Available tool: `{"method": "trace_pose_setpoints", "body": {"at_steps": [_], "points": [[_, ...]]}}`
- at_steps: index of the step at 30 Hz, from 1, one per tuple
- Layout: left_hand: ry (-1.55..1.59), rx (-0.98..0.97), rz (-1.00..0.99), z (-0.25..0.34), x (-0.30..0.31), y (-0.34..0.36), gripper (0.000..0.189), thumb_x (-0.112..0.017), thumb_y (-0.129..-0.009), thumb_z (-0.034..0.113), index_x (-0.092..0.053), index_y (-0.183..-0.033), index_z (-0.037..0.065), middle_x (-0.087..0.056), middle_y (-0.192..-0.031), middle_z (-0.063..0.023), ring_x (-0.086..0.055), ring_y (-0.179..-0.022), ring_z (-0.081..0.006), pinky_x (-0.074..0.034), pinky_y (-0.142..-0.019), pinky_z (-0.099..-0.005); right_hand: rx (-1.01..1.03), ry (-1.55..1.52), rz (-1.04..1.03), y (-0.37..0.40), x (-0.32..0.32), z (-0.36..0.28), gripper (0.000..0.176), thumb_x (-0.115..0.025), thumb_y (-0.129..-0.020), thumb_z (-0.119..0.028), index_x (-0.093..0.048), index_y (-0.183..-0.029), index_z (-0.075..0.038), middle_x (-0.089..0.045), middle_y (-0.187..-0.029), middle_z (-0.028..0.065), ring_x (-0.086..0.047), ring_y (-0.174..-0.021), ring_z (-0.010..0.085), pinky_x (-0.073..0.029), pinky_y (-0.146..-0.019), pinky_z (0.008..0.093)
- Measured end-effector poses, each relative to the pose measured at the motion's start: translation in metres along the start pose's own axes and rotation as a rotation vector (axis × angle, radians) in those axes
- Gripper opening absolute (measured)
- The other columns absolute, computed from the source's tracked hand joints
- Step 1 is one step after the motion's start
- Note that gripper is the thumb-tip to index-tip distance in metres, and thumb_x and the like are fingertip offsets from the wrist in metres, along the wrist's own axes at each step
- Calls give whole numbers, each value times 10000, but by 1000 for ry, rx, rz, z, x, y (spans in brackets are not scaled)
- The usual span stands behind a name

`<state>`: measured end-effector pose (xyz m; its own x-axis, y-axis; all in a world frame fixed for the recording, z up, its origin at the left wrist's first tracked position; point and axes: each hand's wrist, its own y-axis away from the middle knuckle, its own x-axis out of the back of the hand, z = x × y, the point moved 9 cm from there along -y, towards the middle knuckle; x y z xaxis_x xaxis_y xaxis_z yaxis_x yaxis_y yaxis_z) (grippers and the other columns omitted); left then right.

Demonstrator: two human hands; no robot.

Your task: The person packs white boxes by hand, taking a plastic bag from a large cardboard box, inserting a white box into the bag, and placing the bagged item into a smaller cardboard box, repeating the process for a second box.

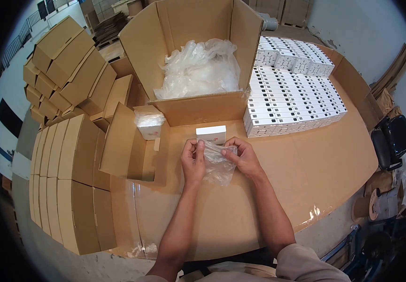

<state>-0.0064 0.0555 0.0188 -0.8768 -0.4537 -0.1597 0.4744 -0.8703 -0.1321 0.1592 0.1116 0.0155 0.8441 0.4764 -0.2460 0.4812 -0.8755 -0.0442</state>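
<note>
Between my two hands is a clear plastic bag (219, 170), hanging crumpled over the cardboard-covered table. My left hand (194, 162) pinches its upper left edge between thumb and fingers. On the other side my right hand (243, 159) grips the bag's upper right edge. A small white box (211, 134) stands just beyond my fingertips; its lower part is partly hidden by the bag and hands. To the left is an open brown carton (118, 141), with a white box in a plastic bag (149, 124) inside at its far end.
A large open carton (203, 109) full of clear plastic bags (200, 70) stands at the back. Rows of stacked white boxes (297, 101) fill the back right. Brown cartons (55, 183) are piled along the left. A black chair (390, 141) is beyond the table's right edge.
</note>
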Motion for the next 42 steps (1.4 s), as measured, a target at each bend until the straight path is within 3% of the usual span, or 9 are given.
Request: {"method": "trace_pose_setpoints", "body": {"at_steps": [7,11,19,22,25,32,34,38,42], "points": [[-65,-75,-57,0,-5,-1,201,-621,-1056,215,-621,-1078,15,-647,-815,23,-532,-746,-26,-408,-647,-206,43,81,29,1,3,-6,118,-715,-981,-94,-618,-923,-60,-603,-851,-48,-524,-773,36,-425,-681,213],[-62,-54,28,0,2,0,200,-618,-1057,218,-619,-1085,19,-630,-811,33,-524,-750,-31,-407,-662,-210,83,-38,142,-3,18,5,127,-703,-999,-123,-620,-922,-65,-604,-851,-48,-521,-771,34,-429,-680,219],[42,-61,274,2,31,-1,212,-594,-1070,257,-621,-1063,46,-580,-791,47,-486,-708,-33,-408,-639,-221,43,50,2,-3,-15,15,131,-656,-1035,-143,-632,-954,-43,-577,-818,-59,-511,-761,22,-441,-673,225],[44,-32,226,12,17,5,224,-598,-1067,269,-616,-1033,48,-551,-771,54,-450,-678,-28,-380,-593,-228,73,50,115,-2,-12,11,157,-633,-1050,-163,-630,-956,-37,-567,-812,-60,-496,-738,22,-436,-663,223],[-73,-187,107,5,2,2,243,-598,-1065,278,-598,-976,52,-561,-781,45,-428,-653,-23,-349,-556,-234,151,115,190,0,-7,2,183,-611,-1063,-186,-632,-958,-38,-545,-783,-68,-460,-698,19,-403,-622,222],[-86,-140,240,7,19,1,291,-590,-1072,260,-544,-863,63,-462,-662,73,-372,-600,-18,-312,-540,-237,159,193,223,2,3,-4,193,-607,-1068,-200,-653,-973,-38,-479,-695,-89,-365,-618,9,-287,-533,239],[-82,-171,258,10,24,0,290,-591,-1072,255,-546,-857,65,-432,-635,83,-356,-594,-16,-299,-538,-235,103,166,207,2,5,-1,196,-616,-1063,-208,-663,-974,-39,-492,-692,-89,-375,-617,9,-302,-538,230],[-106,-129,82,4,15,-5,296,-588,-1073,251,-549,-846,66,-439,-655,90,-352,-598,-15,-279,-538,-230,133,3,271,1,-2,-9,240,-619,-1064,-246,-675,-954,-40,-535,-709,-77,-405,-632,10,-333,-553,213],[-99,-167,3,7,9,-4,286,-582,-1075,236,-561,-850,61,-449,-691,92,-364,-628,-10,-268,-544,-226,71,144,310,5,15,-3,286,-589,-1079,-270,-680,-938,-38,-578,-761,-55,-454,-687,16,-380,-594,221]]}}
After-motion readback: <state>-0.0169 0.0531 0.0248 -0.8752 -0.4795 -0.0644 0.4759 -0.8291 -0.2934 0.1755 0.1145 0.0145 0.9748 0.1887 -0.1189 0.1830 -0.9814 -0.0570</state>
